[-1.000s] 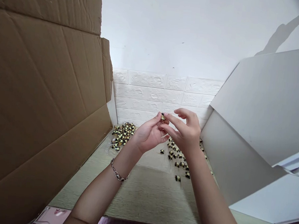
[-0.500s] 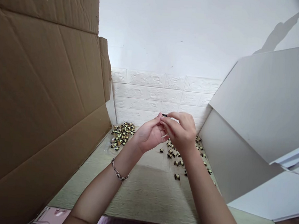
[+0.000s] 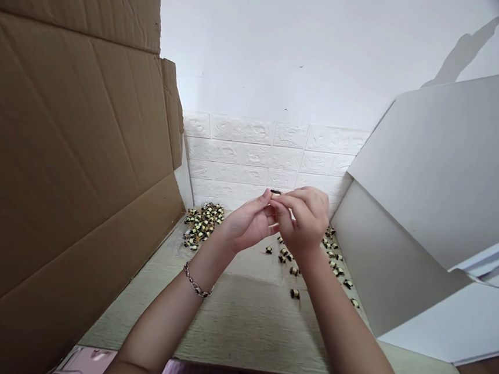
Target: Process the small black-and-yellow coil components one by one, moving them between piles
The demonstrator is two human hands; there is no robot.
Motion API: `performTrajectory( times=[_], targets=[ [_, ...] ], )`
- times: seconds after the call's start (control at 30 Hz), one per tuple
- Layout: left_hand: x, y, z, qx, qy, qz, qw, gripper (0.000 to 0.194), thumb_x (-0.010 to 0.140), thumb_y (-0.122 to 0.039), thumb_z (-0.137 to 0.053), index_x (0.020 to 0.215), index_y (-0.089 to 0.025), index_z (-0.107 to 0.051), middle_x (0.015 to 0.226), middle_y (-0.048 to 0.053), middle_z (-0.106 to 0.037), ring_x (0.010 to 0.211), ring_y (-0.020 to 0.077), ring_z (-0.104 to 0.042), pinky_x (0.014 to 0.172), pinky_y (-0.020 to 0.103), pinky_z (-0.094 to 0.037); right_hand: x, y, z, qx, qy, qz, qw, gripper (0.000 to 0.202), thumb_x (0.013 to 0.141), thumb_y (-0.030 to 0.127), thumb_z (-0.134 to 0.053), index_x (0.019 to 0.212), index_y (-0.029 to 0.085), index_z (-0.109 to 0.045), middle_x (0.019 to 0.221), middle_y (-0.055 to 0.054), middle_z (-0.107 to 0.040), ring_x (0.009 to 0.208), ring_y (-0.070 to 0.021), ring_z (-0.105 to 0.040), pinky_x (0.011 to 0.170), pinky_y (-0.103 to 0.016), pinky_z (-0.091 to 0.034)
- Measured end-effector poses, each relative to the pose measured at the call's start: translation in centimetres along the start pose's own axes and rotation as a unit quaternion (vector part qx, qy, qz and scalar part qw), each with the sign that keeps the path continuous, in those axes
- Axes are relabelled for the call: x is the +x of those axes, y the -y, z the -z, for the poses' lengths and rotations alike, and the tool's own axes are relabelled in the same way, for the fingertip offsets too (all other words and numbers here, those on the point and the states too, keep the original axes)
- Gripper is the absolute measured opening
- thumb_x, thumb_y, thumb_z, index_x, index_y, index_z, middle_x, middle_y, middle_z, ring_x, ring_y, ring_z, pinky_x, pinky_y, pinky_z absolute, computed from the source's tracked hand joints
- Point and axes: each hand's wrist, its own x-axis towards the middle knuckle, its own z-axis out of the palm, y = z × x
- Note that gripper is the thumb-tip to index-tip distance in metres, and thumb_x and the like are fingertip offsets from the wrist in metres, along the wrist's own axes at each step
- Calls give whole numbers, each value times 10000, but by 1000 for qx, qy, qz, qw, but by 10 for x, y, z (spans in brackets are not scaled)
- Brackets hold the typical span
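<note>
Between my two hands, above the table, is a small transformer (image 3: 276, 192) with a black pinned base on top. My left hand (image 3: 248, 225) is palm up, its thumb and a fingertip pinching the part's left end. My right hand (image 3: 305, 218) comes in from the right, fingers bent, thumb and fingertips closed at the part's right side. Whether they grip the body or a thin wire is too small to tell. Similar transformers, black with pale yellow windings and fine leads, form a heap (image 3: 203, 224) left of my hands. More lie scattered (image 3: 295, 294) beneath and beyond my right forearm.
A tall cardboard sheet (image 3: 70, 136) walls the left side, and white panels (image 3: 443, 169) stand on the right. Behind my hands rises a white brick-patterned wall (image 3: 239, 151). The pale wooden table (image 3: 246, 320) ends at a front edge close to my body.
The black base now shows more fully between my fingertips. My right hand's fingers have curled and shifted slightly along the part. My left hand keeps its hold; the view has moved slightly.
</note>
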Motion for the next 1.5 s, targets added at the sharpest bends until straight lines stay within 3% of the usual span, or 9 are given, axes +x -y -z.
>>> performTrajectory(
  times=[0.13, 0.23, 0.37, 0.5, 0.73, 0.93, 1.1, 1.27, 1.5],
  targets=[
    [-4, -8, 2, 152, 17, -16, 988, 526, 743, -614, -331, 658, -140, -542, 669, 28, -531, 676, 113, -493, 713, 265, -363, 6, -4, 2, 148, -33, -276, 949, 132, 731, 315, -567, 654, 211, -584, 658, 3, -558, 679, -130, -513, 653, -298, -404],
    [-11, -16, 1, 283, 20, -64, 957, 512, 740, -598, -363, 526, -151, -492, 558, 7, -467, 618, 110, -446, 673, 251, -342, 10, -18, 3, 347, -46, -499, 792, 199, 667, 393, -613, 669, 200, -568, 640, 33, -545, 616, -92, -509, 596, -249, -412],
    [-18, -22, -5, 429, -46, -162, 887, 374, 755, -445, -485, 522, -153, -504, 566, -4, -467, 599, 100, -408, 631, 235, -307, 15, -32, 6, 492, -1, -618, 613, 264, 576, 406, -684, 645, 205, -527, 569, 66, -537, 554, -74, -508, 575, -229, -428],
    [-17, -22, -10, 442, -141, -262, 846, 219, 736, -343, -548, 620, -158, -573, 622, -16, -502, 631, 93, -413, 614, 213, -303, 17, -27, 7, 556, 37, -658, 507, 306, 526, 389, -725, 638, 209, -505, 556, 80, -542, 518, -65, -499, 589, -241, -445],
    [-10, -15, -5, 362, -81, -159, 915, 259, 746, -366, -528, 791, -150, -664, 692, 16, -560, 638, 90, -431, 647, 226, -320, 13, -12, 1, 586, 86, -663, 457, 285, 586, 401, -685, 689, 207, -504, 651, 61, -583, 604, -83, -544, 608, -244, -446],
    [-6, -6, -1, 275, -4, -83, 958, 263, 761, -371, -502, 774, -143, -632, 667, 8, -480, 601, 77, -385, 596, 221, -300, 12, -7, -4, 633, 145, -600, 467, 298, 625, 435, -642, 624, 201, -456, 499, 80, -473, 418, -72, -421, 460, -229, -379],
    [-3, -1, -3, 325, -30, -119, 938, 272, 760, -384, -494, 637, -148, -547, 651, 3, -458, 628, 94, -385, 635, 229, -306, 15, -4, -3, 611, 133, -624, 470, 294, 668, 452, -600, 601, 200, -465, 463, 76, -467, 403, -69, -403, 452, -215, -348],
    [-4, 0, -3, 400, -24, -144, 905, 269, 770, -372, -476, 636, -152, -554, 651, 2, -467, 645, 102, -393, 644, 231, -307, 18, -4, -2, 599, 91, -668, 432, 280, 659, 433, -619, 599, 196, -483, 512, 75, -515, 401, -59, -415, 446, -208, -350],
    [-2, -2, 2, 389, -15, -121, 913, 254, 769, -356, -480, 638, -152, -558, 661, 7, -472, 657, 103, -411, 659, 225, -325, 19, -4, -3, 580, 42, -709, 400, 266, 632, 402, -654, 600, 193, -493, 553, 52, -551, 445, -79, -468, 456, -227, -382]
  ],
)
